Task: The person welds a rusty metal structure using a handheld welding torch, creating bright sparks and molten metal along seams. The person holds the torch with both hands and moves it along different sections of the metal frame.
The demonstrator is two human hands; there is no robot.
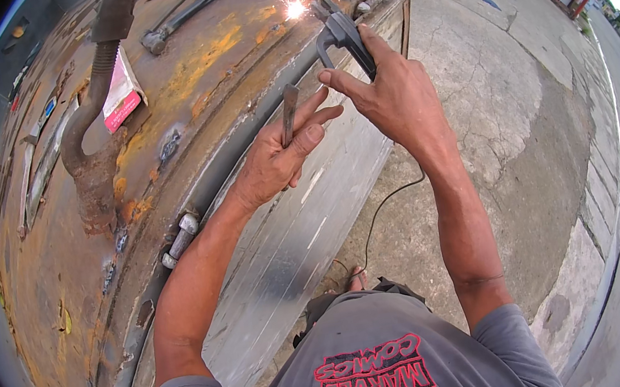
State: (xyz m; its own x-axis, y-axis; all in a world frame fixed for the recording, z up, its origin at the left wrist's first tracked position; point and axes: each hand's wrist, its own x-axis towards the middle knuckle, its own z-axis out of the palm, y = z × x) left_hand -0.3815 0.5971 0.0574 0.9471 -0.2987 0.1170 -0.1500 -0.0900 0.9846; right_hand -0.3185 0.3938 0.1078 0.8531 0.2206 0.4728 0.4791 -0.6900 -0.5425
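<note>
My right hand point(398, 90) grips a black welding electrode holder point(345, 36) over the far right corner of a rusty steel bed. Just left of the holder's jaws, a bright welding arc point(295, 9) throws sparks. My left hand point(277, 154) is over the bed's near edge, with a short, flat-ended steel tool point(289, 109) held upright between thumb and fingers. Its lower end is hidden in the palm. The index finger reaches toward my right hand without gripping anything. A thin black cable point(384, 200) hangs below my right forearm.
A thick, bent rusty bar point(80, 138) rises from the bed point(176, 89) at left, beside a pink and white box point(124, 97). A hammer point(155, 41) lies farther back. A large bolt point(180, 242) is near my left forearm. Cracked concrete point(511, 102) spreads to the right.
</note>
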